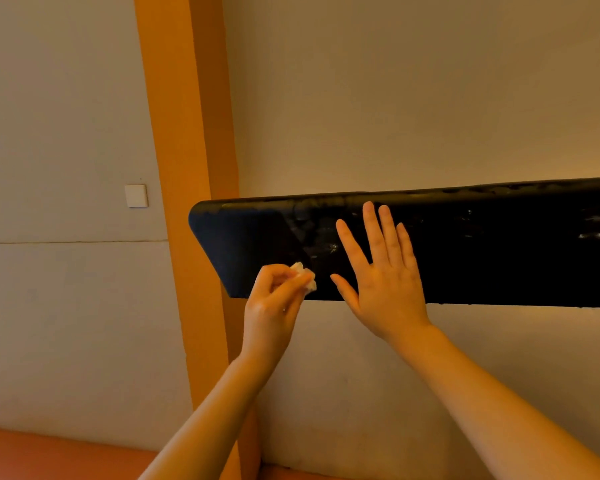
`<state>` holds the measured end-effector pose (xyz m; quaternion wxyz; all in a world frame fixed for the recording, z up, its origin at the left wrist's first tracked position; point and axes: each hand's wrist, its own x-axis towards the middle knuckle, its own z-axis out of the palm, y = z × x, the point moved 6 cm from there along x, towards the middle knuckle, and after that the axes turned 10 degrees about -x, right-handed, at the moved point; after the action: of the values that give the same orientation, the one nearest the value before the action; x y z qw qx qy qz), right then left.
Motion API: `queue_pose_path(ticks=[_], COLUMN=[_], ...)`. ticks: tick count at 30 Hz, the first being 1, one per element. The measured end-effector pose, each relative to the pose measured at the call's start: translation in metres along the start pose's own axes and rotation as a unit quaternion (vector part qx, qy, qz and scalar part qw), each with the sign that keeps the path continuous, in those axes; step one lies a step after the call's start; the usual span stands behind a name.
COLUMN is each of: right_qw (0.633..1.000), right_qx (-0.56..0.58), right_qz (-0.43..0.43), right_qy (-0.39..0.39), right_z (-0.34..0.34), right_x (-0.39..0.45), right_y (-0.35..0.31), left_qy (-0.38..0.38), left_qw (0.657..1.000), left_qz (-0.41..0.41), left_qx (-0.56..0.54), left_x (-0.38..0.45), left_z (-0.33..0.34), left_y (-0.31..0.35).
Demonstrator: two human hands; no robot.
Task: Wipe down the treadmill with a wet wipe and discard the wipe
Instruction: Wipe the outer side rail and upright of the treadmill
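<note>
**Wipe handling at the treadmill panel, left end**

Nearest the camera: two bare forearms reached up and forward from the bottom edge. The left hand [274, 299] was clenched around a small balled wet wipe [307, 277], thumb and fingers [293, 284] pinching it so that only a pale crumpled tuft showed above the knuckles. The wipe sat at the lower left part of the treadmill panel [499, 251], touching it or very nearly; contact could not be confirmed from this angle.

The right hand [383, 268] lay just beside it, released and flat, fingers spread straight against the dark face. It held nothing; likely it was steadying the panel.

Judgement on handling: the wipe looked light, soft and limp, easily wadded, probably damp and a little slick. Balled as it was, little of it met the panel. A grip with the pads backing a flatter fold would give more coverage. It should tear or shed only under hard scrubbing.

The panel appeared rigid, glossy and black, with pale smears and streaks across the upper edge and toward the right, so wiping seemed unfinished.

Beyond: an orange pillar [187, 168], a white wall switch [136, 195], plain walls. No bin was in view.
</note>
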<state>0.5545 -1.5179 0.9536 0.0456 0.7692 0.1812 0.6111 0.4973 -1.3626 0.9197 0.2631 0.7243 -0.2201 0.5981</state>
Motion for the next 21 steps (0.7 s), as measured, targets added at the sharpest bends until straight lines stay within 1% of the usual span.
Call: queue_pose_path(ticks=[2, 3, 6, 8, 10, 13, 15, 16, 18, 21], right_qw=[1.000, 1.000, 1.000, 1.000, 1.000, 1.000, 1.000, 1.000, 1.000, 1.000], right_qx=[0.001, 0.001, 0.001, 0.008, 0.011, 0.013, 0.016, 0.015, 0.007, 0.004], right_qz=[0.000, -0.001, -0.002, -0.001, -0.004, 0.002, 0.018, 0.020, 0.016, 0.008], right_qy=[-0.001, 0.000, 0.005, 0.009, 0.012, 0.014, 0.012, 0.012, 0.013, 0.010], right_z=[-0.001, -0.001, -0.002, -0.002, -0.002, -0.003, -0.002, -0.002, -0.001, 0.000], right_x=[0.000, 0.000, 0.000, -0.001, -0.001, -0.004, -0.006, -0.008, -0.009, -0.009], right_y=[0.000, 0.000, 0.000, 0.001, 0.001, 0.004, 0.007, 0.009, 0.011, 0.013], left_qy=[0.004, 0.024, 0.130, 0.171, 0.164, 0.087, 0.042, 0.034, 0.055, 0.159], left_qw=[1.000, 1.000, 0.991, 0.984, 0.985, 0.996, 0.999, 0.999, 0.998, 0.982], left_qz=[0.008, 0.009, -0.024, -0.051, -0.041, 0.002, -0.004, -0.010, -0.022, -0.083], left_qx=[0.012, 0.016, -0.012, -0.031, -0.022, 0.001, 0.004, 0.003, -0.011, -0.051], left_x=[0.013, 0.025, 0.062, 0.074, 0.071, 0.040, 0.021, 0.018, 0.026, 0.056], left_z=[-0.004, -0.009, -0.029, -0.036, -0.033, -0.015, -0.007, -0.006, -0.011, -0.035], left_y=[0.000, 0.002, 0.001, -0.002, 0.001, 0.006, 0.002, 0.001, 0.000, -0.003])
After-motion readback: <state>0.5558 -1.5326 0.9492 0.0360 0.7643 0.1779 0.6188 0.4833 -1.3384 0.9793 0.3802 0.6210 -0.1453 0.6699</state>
